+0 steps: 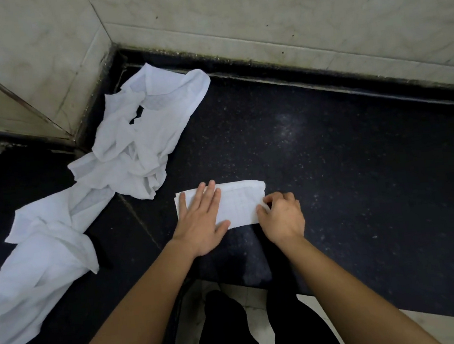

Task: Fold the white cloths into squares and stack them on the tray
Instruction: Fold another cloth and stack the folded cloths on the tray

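On a black speckled stone table (332, 160), a white cloth folded into a narrow rectangle (240, 201) is pressed flat by the left hand's (202, 222) spread fingers, while the right hand (282, 216) pinches its right end, probably best carried leftward edge-to-edge for a neat square.

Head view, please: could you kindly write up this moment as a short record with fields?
surface: dark speckled counter, by a tiled wall
folded cloth: white rectangle, flat on the counter
left hand: fingers straight, pressing its left half
right hand: pinching its right edge
unfolded cloths: crumpled white heap at left
tray: not in view
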`<state>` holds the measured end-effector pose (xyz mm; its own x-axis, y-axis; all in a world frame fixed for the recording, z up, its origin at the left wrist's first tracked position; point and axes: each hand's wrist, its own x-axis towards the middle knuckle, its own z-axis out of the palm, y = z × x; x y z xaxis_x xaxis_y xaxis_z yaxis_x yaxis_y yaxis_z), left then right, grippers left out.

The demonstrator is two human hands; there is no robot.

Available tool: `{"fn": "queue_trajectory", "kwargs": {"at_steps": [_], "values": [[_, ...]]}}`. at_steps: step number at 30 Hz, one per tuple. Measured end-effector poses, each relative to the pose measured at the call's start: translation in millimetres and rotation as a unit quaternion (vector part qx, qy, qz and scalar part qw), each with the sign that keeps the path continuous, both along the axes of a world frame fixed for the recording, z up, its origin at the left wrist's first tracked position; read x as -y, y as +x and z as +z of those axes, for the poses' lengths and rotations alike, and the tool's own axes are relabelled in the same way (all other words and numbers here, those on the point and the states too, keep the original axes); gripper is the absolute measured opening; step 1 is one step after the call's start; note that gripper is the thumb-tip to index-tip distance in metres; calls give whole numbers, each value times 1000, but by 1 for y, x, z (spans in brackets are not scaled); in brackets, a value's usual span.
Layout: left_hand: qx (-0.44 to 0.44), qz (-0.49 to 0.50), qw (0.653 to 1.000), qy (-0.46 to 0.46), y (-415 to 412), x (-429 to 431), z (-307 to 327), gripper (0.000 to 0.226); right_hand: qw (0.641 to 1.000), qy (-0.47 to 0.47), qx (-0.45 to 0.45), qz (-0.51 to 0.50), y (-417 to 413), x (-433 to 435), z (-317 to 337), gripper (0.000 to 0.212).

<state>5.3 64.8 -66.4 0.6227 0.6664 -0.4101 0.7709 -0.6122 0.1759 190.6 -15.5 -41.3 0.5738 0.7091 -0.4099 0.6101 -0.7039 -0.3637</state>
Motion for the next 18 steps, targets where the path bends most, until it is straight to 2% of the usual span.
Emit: {"fn": "queue_trajectory", "kwargs": {"at_steps": [2, 5, 7, 9, 11, 13, 15, 16, 18], "values": [[-32, -19, 999, -24, 2, -9, 6, 84, 998, -5, -53, -40, 2, -7, 5, 27], [-38, -26, 999, -23, -2, -12, 5, 89, 979, -1, -166, -118, 6, -14, 7, 34], [-30, -29, 999, -16, -1, -12, 5, 90, 927, 30, -300, -222, 10, -20, 9, 37], [-27, -31, 999, -15, 0, -12, 6, 90, 863, 50, -417, -282, 13, -24, 15, 30], [-17, -31, 999, -13, -3, -12, 8, 90, 824, 59, -484, -290, 14, -26, 21, 20], [38, -9, 999, 2, -10, -11, 7, 84, 800, 86, -518, -289, 12, -27, 23, 21], [159, 82, 983, 30, -20, -7, 9, 71, 790, 115, -531, -286, 6, -31, 20, 24], [211, 157, 964, 46, -25, -5, 10, 64, 789, 122, -533, -281, 1, -34, 20, 24], [276, 352, 894, 27, -36, -2, 15, 52, 798, 132, -526, -262, -13, -42, 21, 22]]}}
